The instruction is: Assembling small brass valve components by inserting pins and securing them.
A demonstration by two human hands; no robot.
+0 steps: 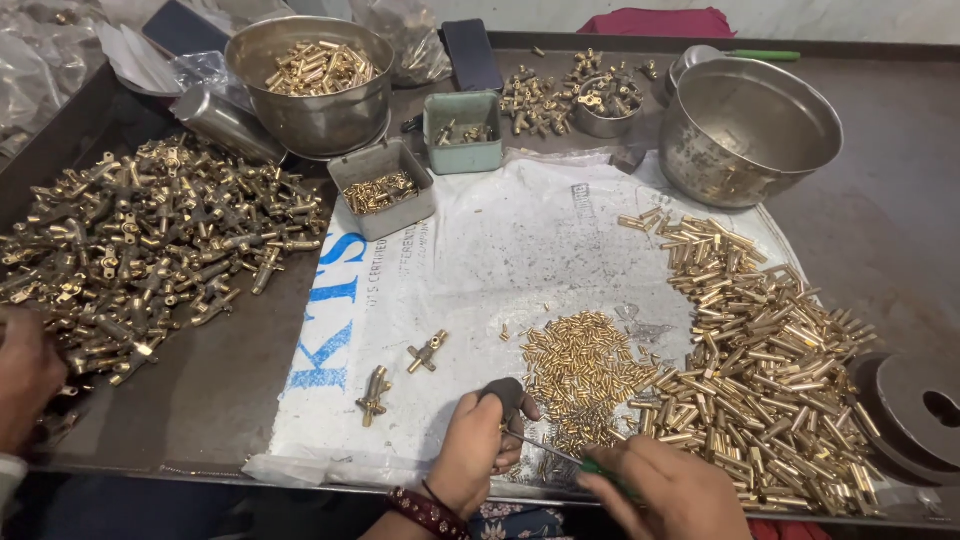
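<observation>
Far left, a co-worker's hand (pixel 25 375) at the big heap of brass valve bodies (pixel 150 250). Two loose brass fittings (pixel 400 375) on the white sack (pixel 480 260). My left hand (pixel 480 445) is clenched around a dark part (pixel 503 392). My right hand (pixel 665 490) grips a green-handled screwdriver (pixel 560 455), tip at that part. Beyond lie small brass pins (pixel 580 365), then brass tubes (pixel 770 360).

Bench (pixel 880 240): dark metal top.
On it: white printed sack (pixel 480 260), heap of brass fittings (pixel 150 250), two steel bowls (pixel 745 130).

Slim metal screwdriver (pixel 545 449), green handle, angled low over the white sheet, dark fitting (pixel 505 392) at its tip
</observation>
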